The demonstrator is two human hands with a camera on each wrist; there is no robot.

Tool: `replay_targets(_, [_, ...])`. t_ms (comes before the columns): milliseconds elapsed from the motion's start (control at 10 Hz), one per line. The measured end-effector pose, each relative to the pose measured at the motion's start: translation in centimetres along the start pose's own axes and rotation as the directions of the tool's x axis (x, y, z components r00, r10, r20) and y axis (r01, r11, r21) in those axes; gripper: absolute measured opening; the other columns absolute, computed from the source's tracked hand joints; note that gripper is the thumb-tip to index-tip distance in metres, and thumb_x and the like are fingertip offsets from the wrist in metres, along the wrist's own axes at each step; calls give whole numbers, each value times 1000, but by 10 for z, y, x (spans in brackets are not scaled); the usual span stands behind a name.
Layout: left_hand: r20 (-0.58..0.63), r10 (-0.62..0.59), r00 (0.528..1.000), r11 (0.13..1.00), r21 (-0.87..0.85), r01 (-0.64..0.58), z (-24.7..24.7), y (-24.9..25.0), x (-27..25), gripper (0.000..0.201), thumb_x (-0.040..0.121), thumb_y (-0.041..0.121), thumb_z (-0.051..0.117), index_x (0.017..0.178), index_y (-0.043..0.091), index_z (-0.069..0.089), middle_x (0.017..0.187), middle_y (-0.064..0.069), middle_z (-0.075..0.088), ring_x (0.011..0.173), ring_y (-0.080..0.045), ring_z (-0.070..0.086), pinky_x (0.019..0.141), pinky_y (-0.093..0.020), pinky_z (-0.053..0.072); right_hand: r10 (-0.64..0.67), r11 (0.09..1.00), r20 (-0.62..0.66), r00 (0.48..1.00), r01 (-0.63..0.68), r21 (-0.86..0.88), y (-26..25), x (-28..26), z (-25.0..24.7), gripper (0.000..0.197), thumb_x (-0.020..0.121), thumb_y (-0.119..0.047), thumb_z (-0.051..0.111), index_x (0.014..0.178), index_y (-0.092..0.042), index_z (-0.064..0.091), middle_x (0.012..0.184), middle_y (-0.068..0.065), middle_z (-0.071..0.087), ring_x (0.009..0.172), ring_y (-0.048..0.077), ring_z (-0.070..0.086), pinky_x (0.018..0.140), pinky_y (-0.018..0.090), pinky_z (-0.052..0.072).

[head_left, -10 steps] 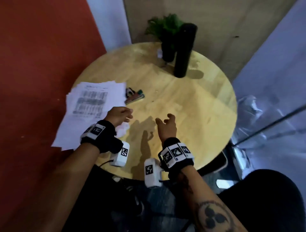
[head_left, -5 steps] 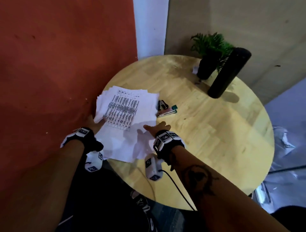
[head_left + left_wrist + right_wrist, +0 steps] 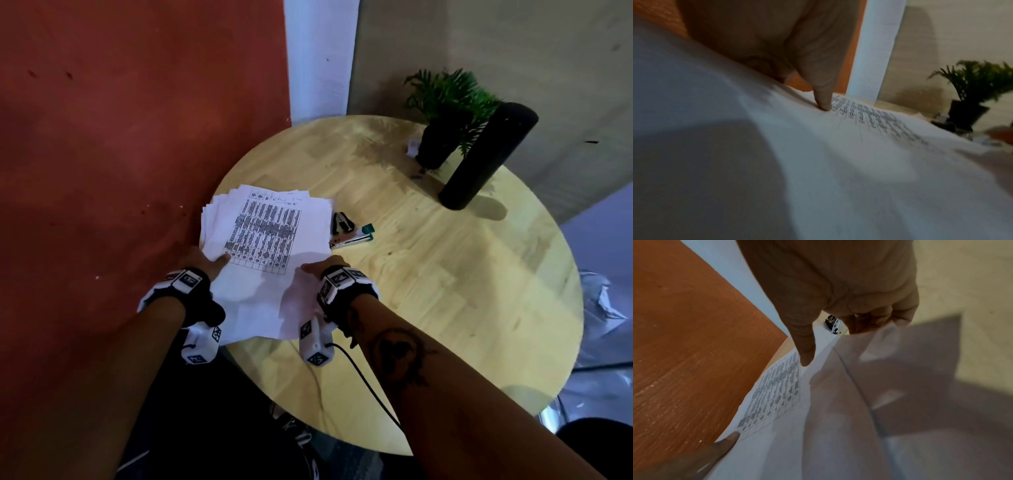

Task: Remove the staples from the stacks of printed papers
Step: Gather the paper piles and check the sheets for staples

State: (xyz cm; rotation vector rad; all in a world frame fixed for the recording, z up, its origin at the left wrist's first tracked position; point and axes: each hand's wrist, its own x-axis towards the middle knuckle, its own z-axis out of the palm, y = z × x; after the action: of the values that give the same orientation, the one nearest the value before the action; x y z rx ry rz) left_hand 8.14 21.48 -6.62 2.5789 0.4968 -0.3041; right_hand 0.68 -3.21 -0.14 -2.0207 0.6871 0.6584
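Fingers (image 3: 807,353) of both hands now pinching papers (image 3: 270,240); right previously hovering.

Our left hand (image 3: 209,262) lies at the left edge of the papers (image 3: 267,240), thumb (image 3: 823,97) laid on the top sheet, the other fingers hidden beneath the stack. Our right hand (image 3: 320,268) holds the stack's right edge the same way, thumb on top, fingers curled under. Both forearms reach forward, wrists banded, the right one tattooed
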Motion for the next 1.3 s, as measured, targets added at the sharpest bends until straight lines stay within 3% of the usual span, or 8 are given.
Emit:
replay_targets(200, [283,-152,947,985,-32,168,-10,7,3,74,83,47,64,133,-4,44,140,-19,46,125,-33,48,99,-31,38,-41,966,98,994,65,-251,-7,0,-10,51,85,-19,64,133,-11,47,140,13,44,125,27,47,86,25,43])
replay_targets(300, [283,-155,947,987,-6,163,-4,15,-1,67,86,39,64,134,-2,43,139,-20,46,124,-34,49,94,-31,39,-120,886,93,988,149,-439,-6,0,-15,64,85,-13,56,142,-32,33,155,13,13,138,31,31,107,41,37])
replay_targets(500, [155,-228,961,973,6,229,6,28,-10,102,66,48,80,139,-5,31,139,-26,44,126,-38,47,104,-42,39,-175,784,176,969,245,-571,-3,-6,-23,66,80,-10,52,139,-36,38,150,8,22,137,33,30,104,49,39])
replay_targets(700, [232,-256,938,953,-100,285,6,30,-10,86,68,46,80,128,-5,46,122,-21,59,106,-35,61,88,-36,50,-211,697,178,961,276,-662,-3,-6,-24,69,78,-10,54,140,-32,35,149,14,24,136,39,27,102,54,39])
replay_targets(800, [220,-235,947,960,-98,261,8,27,-10,105,50,58,82,130,0,45,129,-22,54,110,-38,58,92,-42,50,-196,719,192,961,275,-638,-6,3,-21,64,82,-13,55,140,-31,35,148,15,24,135,37,31,103,50,39])
replay_targets(900, [193,-224,955,960,-122,250,6,32,-12,94,72,47,76,136,-7,35,135,-23,49,113,-36,56,94,-36,46,-167,811,182,969,240,-534,-5,9,-21,53,86,-19,60,136,-30,44,149,7,29,134,29,37,107,42,37])
replay_targets(1100, [546,-160,823,838,-366,405,-6,19,-14,51,74,43,74,108,6,64,80,-13,69,56,-24,67,55,-23,54,-86,984,-65,994,74,-162,-2,16,-11,47,89,-18,57,133,-6,44,139,14,43,126,29,44,99,34,39])
replay_targets(1300, [434,141,890,733,-650,201,-23,51,-39,38,89,-11,46,126,-3,49,56,6,68,47,-7,64,51,-19,52,-85,980,-87,993,99,170,-3,12,-32,47,84,-4,59,126,4,42,129,20,50,116,33,52,87,36,44])
